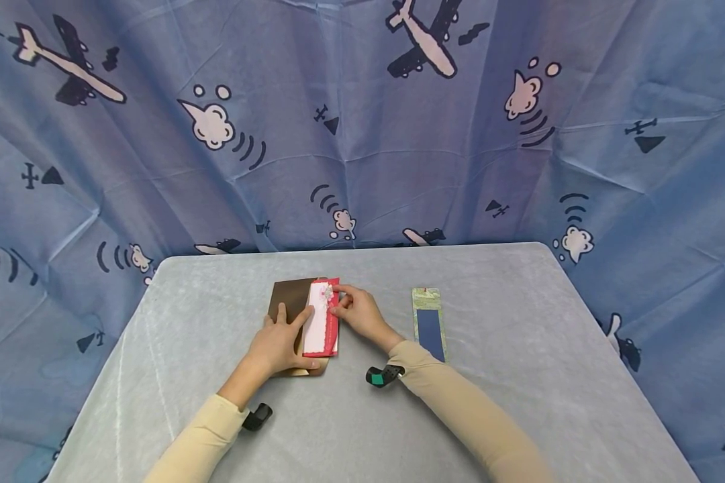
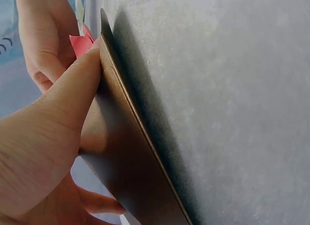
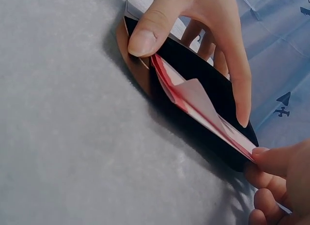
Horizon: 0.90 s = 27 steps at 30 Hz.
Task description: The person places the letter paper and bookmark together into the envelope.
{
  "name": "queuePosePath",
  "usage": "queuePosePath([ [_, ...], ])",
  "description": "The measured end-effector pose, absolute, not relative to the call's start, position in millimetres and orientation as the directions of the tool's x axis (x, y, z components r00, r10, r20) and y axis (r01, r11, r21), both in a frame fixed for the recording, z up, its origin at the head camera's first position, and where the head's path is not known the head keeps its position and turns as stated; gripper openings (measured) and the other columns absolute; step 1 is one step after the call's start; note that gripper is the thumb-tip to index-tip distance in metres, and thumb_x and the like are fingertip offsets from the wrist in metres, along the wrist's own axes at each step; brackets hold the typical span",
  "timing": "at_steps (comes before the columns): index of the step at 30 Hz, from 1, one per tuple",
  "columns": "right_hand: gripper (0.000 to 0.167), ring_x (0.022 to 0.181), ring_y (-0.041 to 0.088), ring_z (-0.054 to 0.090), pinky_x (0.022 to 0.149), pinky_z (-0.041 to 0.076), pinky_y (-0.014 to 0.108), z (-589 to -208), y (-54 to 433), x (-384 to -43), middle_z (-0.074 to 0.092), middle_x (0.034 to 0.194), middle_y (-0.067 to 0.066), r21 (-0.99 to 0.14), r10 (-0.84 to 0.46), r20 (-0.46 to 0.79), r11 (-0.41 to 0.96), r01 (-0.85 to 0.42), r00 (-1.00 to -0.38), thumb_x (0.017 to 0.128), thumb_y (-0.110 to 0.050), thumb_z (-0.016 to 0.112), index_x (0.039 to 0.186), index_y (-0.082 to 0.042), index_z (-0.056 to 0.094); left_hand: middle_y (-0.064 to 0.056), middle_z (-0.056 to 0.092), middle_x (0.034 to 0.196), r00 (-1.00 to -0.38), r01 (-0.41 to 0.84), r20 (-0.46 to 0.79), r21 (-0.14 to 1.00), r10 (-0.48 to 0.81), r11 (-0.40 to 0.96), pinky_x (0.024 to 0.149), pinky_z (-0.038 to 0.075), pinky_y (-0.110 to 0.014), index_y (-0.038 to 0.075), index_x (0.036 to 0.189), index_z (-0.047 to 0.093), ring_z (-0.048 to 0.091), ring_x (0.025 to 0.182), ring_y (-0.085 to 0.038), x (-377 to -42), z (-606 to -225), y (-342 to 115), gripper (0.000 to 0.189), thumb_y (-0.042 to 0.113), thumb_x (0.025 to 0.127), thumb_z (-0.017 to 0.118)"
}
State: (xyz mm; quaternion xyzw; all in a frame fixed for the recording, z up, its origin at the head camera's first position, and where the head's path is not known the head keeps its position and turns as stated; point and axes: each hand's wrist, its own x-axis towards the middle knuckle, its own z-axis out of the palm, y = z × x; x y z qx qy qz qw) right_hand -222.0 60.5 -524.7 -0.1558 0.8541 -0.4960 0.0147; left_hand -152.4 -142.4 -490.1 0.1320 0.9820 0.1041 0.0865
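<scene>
On the table lies a brown paper envelope (image 1: 290, 295), its dark inside showing in the right wrist view. A folded card (image 1: 316, 329), white with a red edge and a small flower-like decoration, sits partly within the envelope's opening. My left hand (image 1: 280, 342) spans the envelope, its thumb (image 2: 80, 75) at the near edge and fingers spread over the far side, holding it. The right hand (image 1: 362, 315) pinches the card's right edge near its top between thumb and fingers. A loose flap of the card (image 3: 198, 97) stands up in the right wrist view.
To the right lies a card (image 1: 430, 329) with a green patterned border and dark blue panel, its lower end behind my right sleeve (image 1: 459, 402). A grey cloth covers the table (image 1: 550, 335). Behind it hangs a blue curtain (image 1: 290, 134) printed with planes.
</scene>
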Motion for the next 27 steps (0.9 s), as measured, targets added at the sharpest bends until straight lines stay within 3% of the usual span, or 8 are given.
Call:
queuePosePath([
  [27, 0.049, 0.06, 0.002, 0.049, 0.062, 0.041, 0.018, -521, 47, -224, 0.069, 0.073, 0.006, -0.772, -0.329, 0.129, 0.559, -0.302, -0.936, 0.084, -0.008, 0.076, 0.13, -0.002, 0.062, -0.045, 0.029, 0.15, -0.951, 0.237, -0.143, 0.236, 0.275, 0.942, 0.084, 0.053, -0.064, 0.022, 0.155, 0.034, 0.04, 0.125, -0.07, -151, -489, -143, 0.116, 0.069, 0.061, 0.082],
])
